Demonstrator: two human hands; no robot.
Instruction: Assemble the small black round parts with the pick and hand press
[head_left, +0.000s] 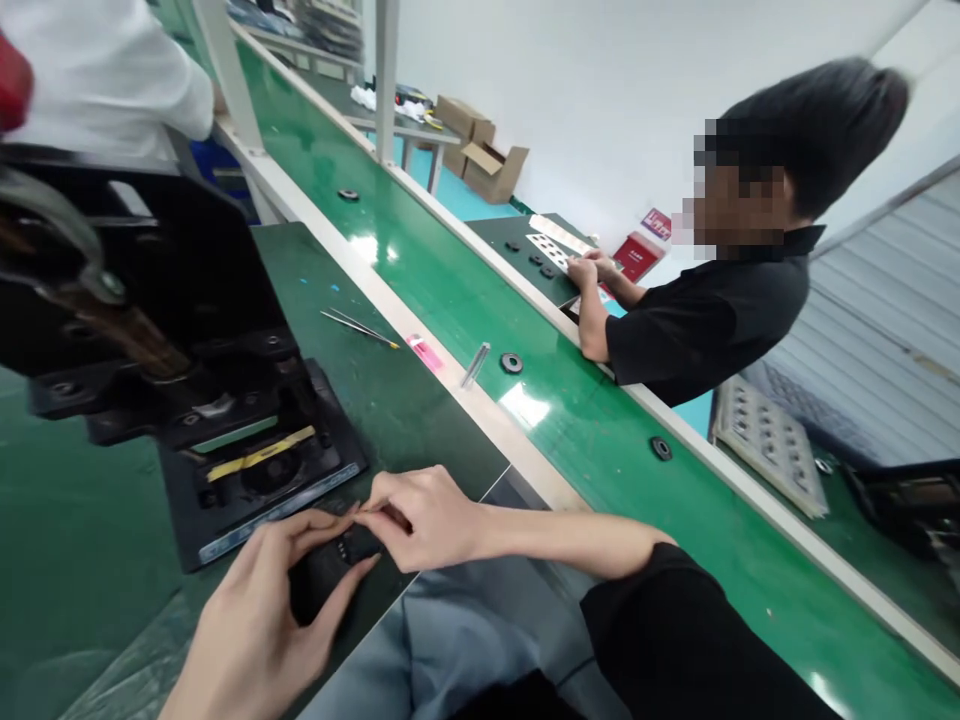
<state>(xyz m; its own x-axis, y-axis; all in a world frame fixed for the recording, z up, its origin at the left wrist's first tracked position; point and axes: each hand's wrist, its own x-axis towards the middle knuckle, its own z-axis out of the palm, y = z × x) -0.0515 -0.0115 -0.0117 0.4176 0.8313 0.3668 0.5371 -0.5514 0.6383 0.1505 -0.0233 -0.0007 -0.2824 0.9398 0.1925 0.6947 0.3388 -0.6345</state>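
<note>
Left hand (262, 610) low in frame, palm down, fingers curled in a grip. Right hand (427, 515) reaches across from right, forearm bare, thumb and forefinger pinched, tips meeting the left's.

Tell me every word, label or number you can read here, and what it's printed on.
Nothing here can be read.
Red sign on the far wall: light print, too blurred.
Red box below the sign: pale markings, too small.
Pink tag on the bench edge: no legible print.
Small black part held by the left hand and right hand: pale dots, no letters.
</note>
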